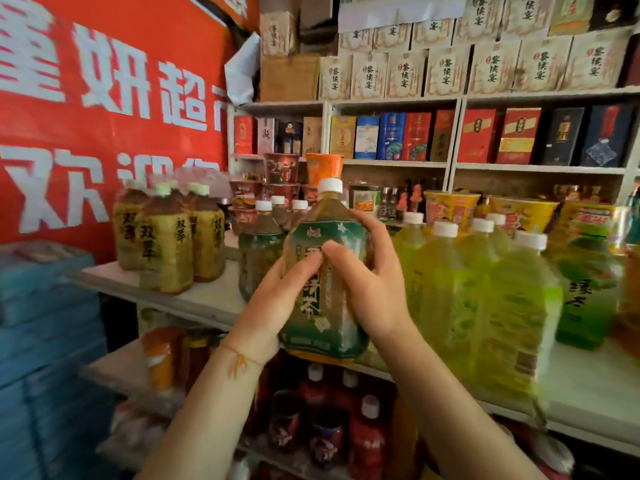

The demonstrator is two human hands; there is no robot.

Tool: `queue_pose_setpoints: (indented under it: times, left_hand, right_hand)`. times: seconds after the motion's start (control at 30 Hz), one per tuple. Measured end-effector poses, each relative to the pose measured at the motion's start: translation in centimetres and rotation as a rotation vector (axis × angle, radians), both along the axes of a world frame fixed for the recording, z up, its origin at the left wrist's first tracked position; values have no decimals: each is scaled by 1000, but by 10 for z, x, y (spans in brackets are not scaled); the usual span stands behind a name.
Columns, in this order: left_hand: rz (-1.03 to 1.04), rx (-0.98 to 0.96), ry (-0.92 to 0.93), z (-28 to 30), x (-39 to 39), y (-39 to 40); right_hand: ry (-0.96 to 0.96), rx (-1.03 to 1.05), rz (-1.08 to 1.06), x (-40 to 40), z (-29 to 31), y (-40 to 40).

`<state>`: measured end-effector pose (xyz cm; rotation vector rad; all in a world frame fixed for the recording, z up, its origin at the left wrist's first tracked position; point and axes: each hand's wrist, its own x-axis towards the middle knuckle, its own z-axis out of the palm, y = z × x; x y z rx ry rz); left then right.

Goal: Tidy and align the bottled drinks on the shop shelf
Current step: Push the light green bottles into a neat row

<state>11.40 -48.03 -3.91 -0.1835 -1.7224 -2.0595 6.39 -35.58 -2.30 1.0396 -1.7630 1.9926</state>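
I hold a large tea bottle (325, 306) with a dark green label and white cap upright, just above the front edge of the white shelf (211, 299). My left hand (277, 303) grips its left side, thumb across the label. My right hand (367, 278) wraps its right side, fingers curled behind. Behind it stand matching green-label bottles (258, 251). A shrink-wrapped pack of yellow-green drinks (485, 299) stands to the right, and a pack of brown tea bottles (169, 237) to the left.
A bright green tea bottle (585, 292) sits at the far right. Instant noodle cups (450, 206) line the back of the shelf. Red-capped bottles (367, 441) fill the lower shelf. A red banner (104, 98) covers the left wall, with blue crates (48, 323) below it.
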Motion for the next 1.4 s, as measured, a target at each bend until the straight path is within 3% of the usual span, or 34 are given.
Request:
queue_pose_setpoints:
  times: [0.1,0.23,0.4,0.5,0.67,0.8,1.17,1.23,1.3,1.4]
  left_hand:
    - [64,13,-22,-8,2,-50]
    - [280,12,88,-16,-1,-105]
    - [559,-134,157,-25,-19,-160]
    - [589,-135,153,-29,-33,-182]
    - [500,-164,129,-37,-56,-211]
    - [455,-149,118,-42,-64,-225]
    - [319,-160,154,-39,-60,-230]
    - [311,-123,150,-41,-60,-229]
    - [302,-93,145,-40,-58,-223]
    - [261,-98,159,-36,-58,-206]
  right_hand:
    - [-15,89,28,-6,-7,-50]
    - [-5,231,52,-14,-10,-110]
    - [251,363,-314,-24,-23,-157]
    - [405,467,-519,-34,-30,-173]
    - [309,818,-613,-38,-32,-190]
    - [282,936,-678,-41,-26,-198]
    - [366,934,-663,-66,-12,-206]
    - [526,991,-753,-61,-6,-200]
    - [742,912,-927,-60,-2,-188]
    - [683,578,-1188,-63,-4,-168]
